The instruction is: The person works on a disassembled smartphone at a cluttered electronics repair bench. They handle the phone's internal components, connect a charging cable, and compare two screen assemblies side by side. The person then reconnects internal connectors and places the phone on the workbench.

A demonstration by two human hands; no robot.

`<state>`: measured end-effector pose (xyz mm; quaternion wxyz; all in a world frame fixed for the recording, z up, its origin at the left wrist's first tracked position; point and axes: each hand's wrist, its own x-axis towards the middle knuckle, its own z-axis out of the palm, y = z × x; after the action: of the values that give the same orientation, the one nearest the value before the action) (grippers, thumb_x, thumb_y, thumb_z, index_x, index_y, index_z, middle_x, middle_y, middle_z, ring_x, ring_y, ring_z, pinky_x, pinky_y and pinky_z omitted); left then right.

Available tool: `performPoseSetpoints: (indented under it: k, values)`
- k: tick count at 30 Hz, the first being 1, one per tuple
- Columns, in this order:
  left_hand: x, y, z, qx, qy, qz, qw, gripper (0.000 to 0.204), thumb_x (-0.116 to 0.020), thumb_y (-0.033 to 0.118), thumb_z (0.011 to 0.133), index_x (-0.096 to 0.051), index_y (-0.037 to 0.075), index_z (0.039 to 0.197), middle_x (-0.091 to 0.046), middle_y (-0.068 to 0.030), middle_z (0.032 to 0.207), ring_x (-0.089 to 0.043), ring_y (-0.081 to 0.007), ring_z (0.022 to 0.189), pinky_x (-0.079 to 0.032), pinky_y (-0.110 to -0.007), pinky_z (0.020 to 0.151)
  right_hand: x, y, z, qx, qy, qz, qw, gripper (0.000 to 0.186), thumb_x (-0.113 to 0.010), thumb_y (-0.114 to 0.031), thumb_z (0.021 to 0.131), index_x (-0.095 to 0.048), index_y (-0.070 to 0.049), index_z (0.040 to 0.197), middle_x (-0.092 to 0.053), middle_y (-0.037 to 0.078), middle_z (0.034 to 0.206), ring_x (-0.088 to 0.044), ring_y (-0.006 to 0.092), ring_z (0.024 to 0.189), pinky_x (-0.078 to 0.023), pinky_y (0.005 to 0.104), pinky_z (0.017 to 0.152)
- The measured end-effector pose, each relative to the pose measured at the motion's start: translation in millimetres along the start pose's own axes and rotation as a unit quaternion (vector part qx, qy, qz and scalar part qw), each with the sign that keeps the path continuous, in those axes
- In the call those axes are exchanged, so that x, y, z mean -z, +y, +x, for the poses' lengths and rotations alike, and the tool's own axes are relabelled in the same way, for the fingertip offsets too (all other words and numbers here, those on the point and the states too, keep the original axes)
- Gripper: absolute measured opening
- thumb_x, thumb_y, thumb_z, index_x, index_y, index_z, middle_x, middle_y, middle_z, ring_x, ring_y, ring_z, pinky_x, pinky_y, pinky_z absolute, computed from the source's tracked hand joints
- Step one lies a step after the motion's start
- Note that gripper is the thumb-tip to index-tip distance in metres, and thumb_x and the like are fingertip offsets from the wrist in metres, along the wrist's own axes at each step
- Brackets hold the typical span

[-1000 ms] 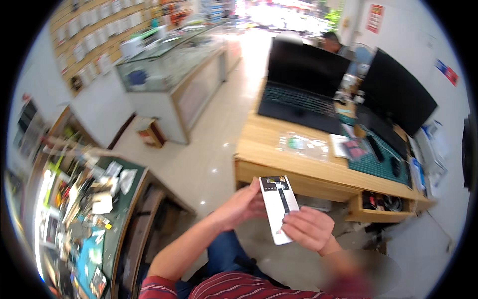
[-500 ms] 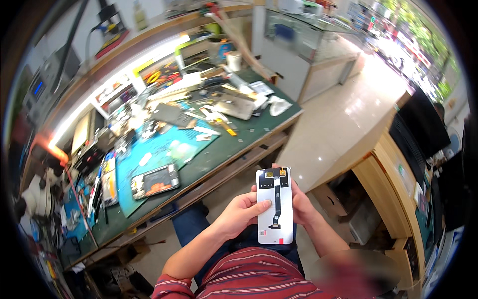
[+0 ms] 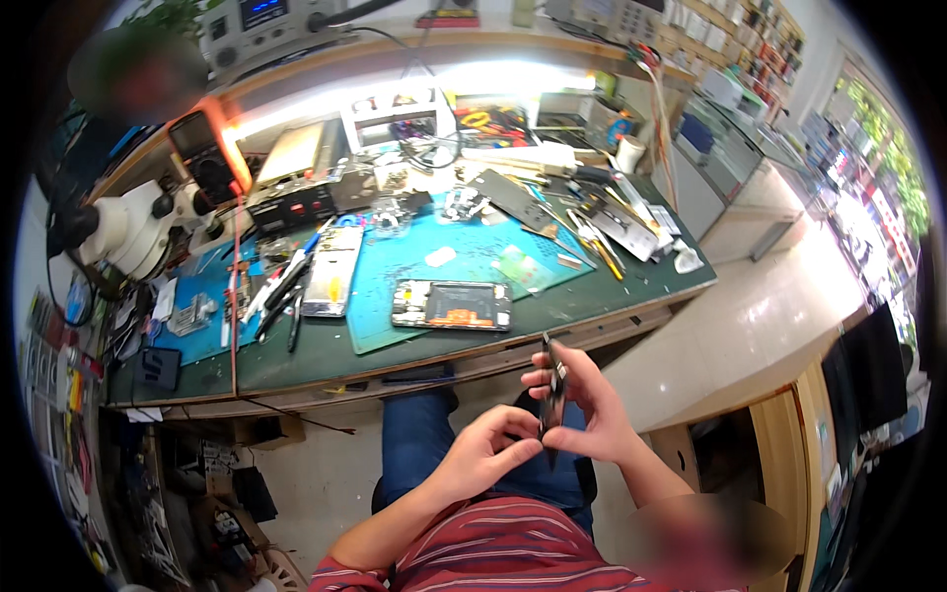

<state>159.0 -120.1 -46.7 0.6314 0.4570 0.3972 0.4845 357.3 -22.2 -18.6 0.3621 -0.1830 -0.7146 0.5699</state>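
Note:
A phone screen assembly [image 3: 554,393] is held in front of me over my lap, turned edge-on, so its faces barely show. My right hand [image 3: 592,414] grips it from the right, fingers behind and thumb near its lower end. My left hand [image 3: 485,452] is closed with fingertips and thumb at its lower left edge. Ahead of my hands, an opened phone body [image 3: 452,305] with an orange patch inside lies on the edge of the blue mat [image 3: 400,252]. To its left rests another silver phone part [image 3: 332,271].
The green workbench [image 3: 296,367] carries pens and tweezers [image 3: 286,296], a white microscope [image 3: 133,232] and an orange multimeter [image 3: 202,148] at left. Loose tools and parts [image 3: 617,222] crowd the right. Its front edge [image 3: 414,373] lies just beyond my hands. A wooden desk [image 3: 779,444] stands at right.
The screen assembly has turned from showing its silver back with the flex cable to edge-on. My left hand has shifted to its lower edge. My view has swung left toward the bench.

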Motion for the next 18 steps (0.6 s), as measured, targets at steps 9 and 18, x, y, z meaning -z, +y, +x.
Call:
performPoseSetpoints:
  k: [9,18]
  values:
    - [24.3,-23.7,-13.3,0.073,0.013,-0.183,0.980,0.028,-0.068,0.007,0.102,-0.059,0.000,0.127,-0.067,-0.0070,0.120,-0.067,-0.0127,0.100,-0.056,-0.028,0.087,-9.0,-24.1,16.0,0.048,-0.095,-0.248,0.963,0.089,-0.093,-0.025,0.079,-0.048,-0.004,0.154,-0.048,0.019,0.145,-0.066,0.0289,0.118,-0.057,0.0386,0.090]
    - [78.6,12.0,4.9,0.086,0.066,-0.141,0.984,0.029,-0.066,0.007,0.103,-0.061,0.002,0.131,-0.067,-0.0065,0.126,-0.065,-0.0126,0.112,-0.055,-0.029,0.091,16.3,-29.5,66.9,0.035,-0.097,-0.254,0.962,0.079,-0.095,-0.030,0.076,-0.062,-0.005,0.142,-0.053,0.019,0.142,-0.066,0.0323,0.117,-0.057,0.0407,0.099]
